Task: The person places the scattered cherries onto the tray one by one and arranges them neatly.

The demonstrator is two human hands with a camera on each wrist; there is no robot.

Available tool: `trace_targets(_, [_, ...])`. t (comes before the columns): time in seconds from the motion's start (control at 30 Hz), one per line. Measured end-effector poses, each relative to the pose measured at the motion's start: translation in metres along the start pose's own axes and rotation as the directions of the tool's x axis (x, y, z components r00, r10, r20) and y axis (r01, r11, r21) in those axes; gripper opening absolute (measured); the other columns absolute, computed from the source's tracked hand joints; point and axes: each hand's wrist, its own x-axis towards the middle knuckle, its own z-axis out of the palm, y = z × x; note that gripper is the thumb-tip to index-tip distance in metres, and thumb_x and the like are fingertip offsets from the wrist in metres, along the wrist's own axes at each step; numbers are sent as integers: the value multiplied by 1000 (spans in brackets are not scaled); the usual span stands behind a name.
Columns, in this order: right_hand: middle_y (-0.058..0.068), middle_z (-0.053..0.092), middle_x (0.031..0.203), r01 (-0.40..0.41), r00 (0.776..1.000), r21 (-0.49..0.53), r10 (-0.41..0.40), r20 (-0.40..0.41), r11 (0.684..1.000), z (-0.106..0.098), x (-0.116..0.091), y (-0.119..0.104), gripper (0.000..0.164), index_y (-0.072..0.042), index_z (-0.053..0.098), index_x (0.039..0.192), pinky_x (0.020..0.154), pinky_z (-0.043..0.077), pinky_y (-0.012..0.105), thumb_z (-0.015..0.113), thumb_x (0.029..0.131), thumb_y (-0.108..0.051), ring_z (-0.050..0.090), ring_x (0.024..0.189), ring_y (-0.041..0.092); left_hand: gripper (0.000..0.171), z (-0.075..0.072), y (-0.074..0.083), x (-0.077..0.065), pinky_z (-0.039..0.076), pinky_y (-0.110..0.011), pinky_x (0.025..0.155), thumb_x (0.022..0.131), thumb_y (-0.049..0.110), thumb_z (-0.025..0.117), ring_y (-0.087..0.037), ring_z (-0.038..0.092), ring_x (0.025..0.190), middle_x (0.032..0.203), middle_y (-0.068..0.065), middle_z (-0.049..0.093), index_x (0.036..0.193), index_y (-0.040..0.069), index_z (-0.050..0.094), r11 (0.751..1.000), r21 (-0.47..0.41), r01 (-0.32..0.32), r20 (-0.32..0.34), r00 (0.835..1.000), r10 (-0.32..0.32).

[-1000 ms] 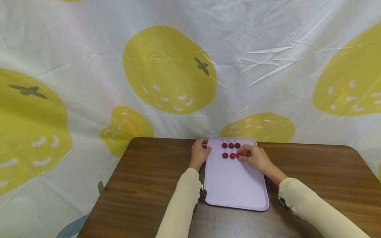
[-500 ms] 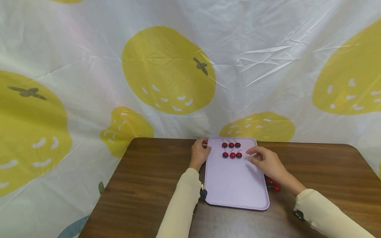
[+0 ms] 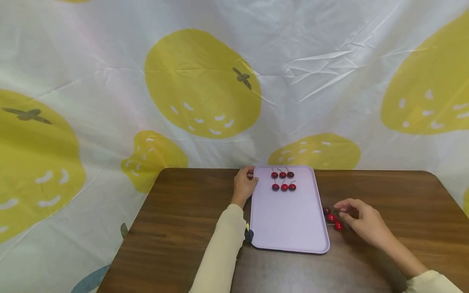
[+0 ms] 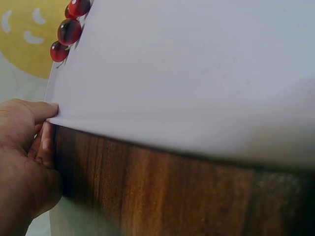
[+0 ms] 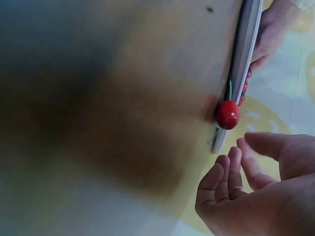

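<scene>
A pale purple tray (image 3: 289, 221) lies on the wooden table. My left hand (image 3: 244, 186) grips its far left corner; in the left wrist view the thumb (image 4: 47, 110) is on the rim with fingers below it. Two rows of three red cherries with stems, a back row (image 3: 282, 175) and a front row (image 3: 284, 187), sit at the tray's far end. Against the tray's right side lies a small cluster of cherries (image 3: 331, 218). My right hand (image 3: 366, 224) is just right of it, fingers loosely bent, fingertips apart from the cherry (image 5: 228, 115) in the right wrist view.
The brown wooden table (image 3: 198, 207) extends to both sides of the tray. Behind its far edge hangs a white cloth (image 3: 278, 101) printed with large yellow fruit. A dark wrist device (image 3: 248, 235) shows at the left sleeve, overlapping the tray's left edge.
My right hand has let go of the last cherry in the front row and moved right and nearer, off the tray, to the cluster beside it. The left hand stays at the tray corner.
</scene>
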Motion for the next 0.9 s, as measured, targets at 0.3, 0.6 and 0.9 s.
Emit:
trace_targets(0.3, [1, 76, 96, -59, 996, 62, 55, 75, 996, 1, 3, -1, 23, -16, 76, 111, 69, 48, 21, 81, 94, -31, 62, 80, -2, 37, 0, 1, 3, 60, -39, 99, 97, 3, 70, -27, 68, 113, 124, -14, 69, 134, 3, 68, 999, -11, 30, 6, 1000, -30])
trace_targets(0.6, [-4, 75, 93, -63, 993, 25, 60, 105, 998, 8, 0, -3, 18, -19, 75, 104, 70, 47, 22, 84, 91, -29, 62, 78, -3, 36, 1, 1, 0, 60, -39, 98, 96, 3, 70, -27, 69, 110, 122, -15, 70, 132, 2, 69, 1000, -15, 13, 2, 1000, -13])
trace_targets(0.9, [-6, 75, 90, -40, 995, 21, 37, 93, 999, 12, -2, -3, 16, -20, 75, 99, 70, 48, 22, 86, 88, -24, 62, 77, -3, 35, -1, 5, -3, 60, -40, 97, 96, 1, 71, -28, 69, 109, 119, -17, 70, 130, 1, 70, 1000, -14, 2, -8, 1000, -3])
